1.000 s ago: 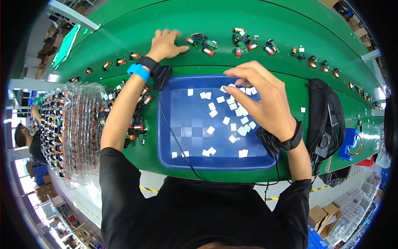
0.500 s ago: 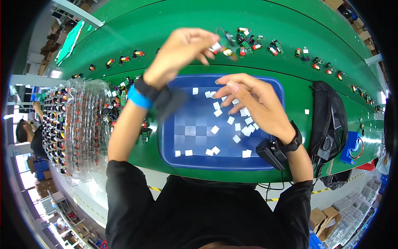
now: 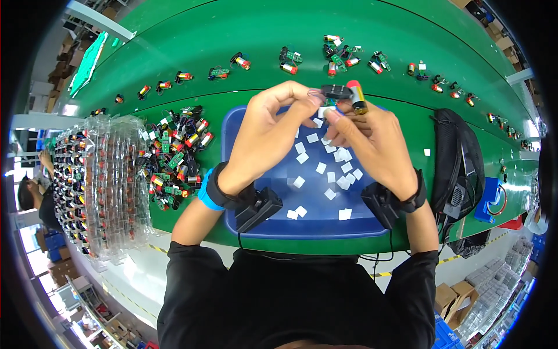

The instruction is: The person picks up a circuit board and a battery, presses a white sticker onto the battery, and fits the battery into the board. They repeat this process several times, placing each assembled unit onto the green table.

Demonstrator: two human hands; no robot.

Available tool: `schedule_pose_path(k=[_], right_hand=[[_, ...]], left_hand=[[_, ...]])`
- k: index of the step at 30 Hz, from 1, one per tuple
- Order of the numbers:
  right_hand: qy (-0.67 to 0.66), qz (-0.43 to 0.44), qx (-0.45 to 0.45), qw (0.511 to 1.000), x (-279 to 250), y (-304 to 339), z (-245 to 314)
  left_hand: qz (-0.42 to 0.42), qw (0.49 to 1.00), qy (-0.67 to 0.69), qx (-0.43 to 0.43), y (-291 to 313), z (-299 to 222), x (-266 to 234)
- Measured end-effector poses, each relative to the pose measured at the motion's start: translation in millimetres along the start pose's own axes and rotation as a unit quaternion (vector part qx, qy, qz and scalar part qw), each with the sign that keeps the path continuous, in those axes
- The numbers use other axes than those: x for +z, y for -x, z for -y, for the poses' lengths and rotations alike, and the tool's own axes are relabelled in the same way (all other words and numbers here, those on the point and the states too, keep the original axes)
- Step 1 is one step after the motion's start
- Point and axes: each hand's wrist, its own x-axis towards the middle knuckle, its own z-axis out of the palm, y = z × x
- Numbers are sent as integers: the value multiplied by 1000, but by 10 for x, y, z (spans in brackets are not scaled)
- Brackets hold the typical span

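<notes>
Over the far rim of a blue tray (image 3: 261, 224), my two hands meet around a small battery assembly. Its cylindrical cell (image 3: 357, 98), red at one end and dark at the other, sticks up by the fingers of my right hand (image 3: 381, 139), which are closed on the assembly. A black part (image 3: 337, 91) of it lies beside the cell. My left hand (image 3: 270, 125) pinches its wire end with thumb and forefinger. A small white square (image 3: 323, 111) shows between the thumbs; which hand grips it I cannot tell. Many white squares (image 3: 299, 182) lie scattered in the tray.
A heap of battery assemblies (image 3: 177, 151) lies left of the tray, beside stacked clear plastic trays (image 3: 104, 180). More assemblies (image 3: 343, 58) line the green table's far side. On the right are a black mesh bag (image 3: 459, 168) and a blue object (image 3: 490, 200). Another person (image 3: 43, 198) is at far left.
My left hand has come back toward me from the far row, bringing the assembly to my right hand. My right hand, earlier open over the tray, has closed on it.
</notes>
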Motion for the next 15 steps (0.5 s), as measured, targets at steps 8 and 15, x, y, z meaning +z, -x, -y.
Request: schedule_pose_path(k=[8, 15], right_hand=[[-168, 96, -2, 981, -71, -19, -8], [-196, 118, 24, 973, -194, -24, -37]], left_hand=[[82, 993, -86, 11, 0, -56, -126], [145, 964, -221, 13, -41, -130, -226]])
